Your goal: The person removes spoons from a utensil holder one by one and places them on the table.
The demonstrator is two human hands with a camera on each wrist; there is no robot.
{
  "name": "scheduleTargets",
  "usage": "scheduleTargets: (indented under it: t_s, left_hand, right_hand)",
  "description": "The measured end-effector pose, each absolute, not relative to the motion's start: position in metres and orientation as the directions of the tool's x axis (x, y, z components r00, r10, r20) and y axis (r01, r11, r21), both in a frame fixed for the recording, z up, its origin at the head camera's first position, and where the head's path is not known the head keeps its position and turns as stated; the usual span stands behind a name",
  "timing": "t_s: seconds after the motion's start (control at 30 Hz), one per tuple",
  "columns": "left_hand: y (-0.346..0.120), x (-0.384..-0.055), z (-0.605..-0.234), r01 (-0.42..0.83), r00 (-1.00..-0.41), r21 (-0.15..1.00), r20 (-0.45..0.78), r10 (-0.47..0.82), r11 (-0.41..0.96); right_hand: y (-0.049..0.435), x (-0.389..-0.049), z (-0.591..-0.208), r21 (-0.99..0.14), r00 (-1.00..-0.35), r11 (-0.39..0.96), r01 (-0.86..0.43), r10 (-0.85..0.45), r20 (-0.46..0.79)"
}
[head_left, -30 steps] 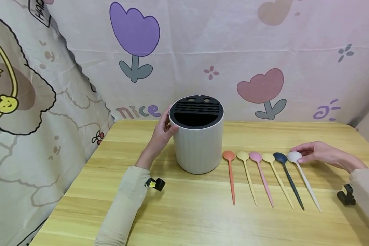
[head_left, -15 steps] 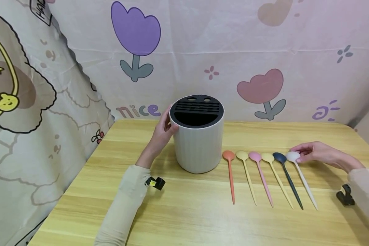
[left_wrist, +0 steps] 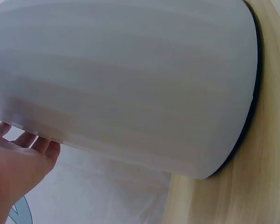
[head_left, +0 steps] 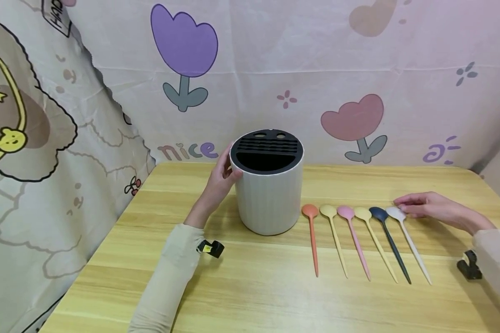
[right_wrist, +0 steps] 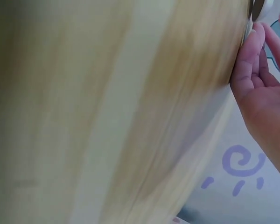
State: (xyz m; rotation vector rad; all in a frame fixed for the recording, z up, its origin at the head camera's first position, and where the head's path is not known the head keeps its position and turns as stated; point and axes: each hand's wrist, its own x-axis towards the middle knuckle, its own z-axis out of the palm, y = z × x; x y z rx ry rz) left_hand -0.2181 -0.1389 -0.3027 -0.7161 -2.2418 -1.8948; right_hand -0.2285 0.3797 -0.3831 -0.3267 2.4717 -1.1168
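A white, ribbed utensil holder [head_left: 268, 203] with a black slotted top [head_left: 267, 150] stands upright on the table. My left hand [head_left: 218, 182] holds its left side near the rim, thumb in front and fingers behind. To its right lies a row of several spoons: orange [head_left: 310, 212], cream [head_left: 328, 212], pink [head_left: 346, 212], a second cream [head_left: 363, 213], dark blue [head_left: 379, 213] and white [head_left: 396, 213]. My right hand [head_left: 435, 208] is at the white spoon's bowl, fingertips at its edge; whether they touch it is hard to tell. That bowl shows partly in the right wrist view.
The wooden table [head_left: 250, 286] extends in front of the holder and spoons. A printed cloth [head_left: 258, 55] hangs behind the table's back edge, and another hanging cloth [head_left: 33, 208] is at the left. A black wrist camera [head_left: 470, 264] sits below the right sleeve.
The white spoon has shifted slightly left toward the dark blue one. My right thumb has moved back off its bowl. The left hand and the holder stay in place.
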Motion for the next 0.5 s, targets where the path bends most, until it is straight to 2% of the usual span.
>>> scheduleTargets:
  t_s: [0.2, 0.37, 0.5]
  left_hand:
    - [-0.137, -0.216, -0.299, 0.412, -0.886, 0.905, 0.37, 0.279, 0.106]
    - [-0.143, -0.232, -0.315, 0.422, -0.876, 0.903, 0.383, 0.292, 0.08]
    - [-0.157, -0.24, -0.328, 0.433, -0.872, 0.886, 0.367, 0.322, 0.164]
  right_hand:
    - [0.379, -0.229, -0.383, -0.801, -0.917, 0.597, 0.043, -0.295, -0.269]
    - [0.375, -0.226, -0.382, -0.798, -0.921, 0.598, 0.073, -0.267, -0.284]
    - [0.364, -0.223, -0.379, -0.792, -0.927, 0.606, 0.08, -0.247, -0.283]
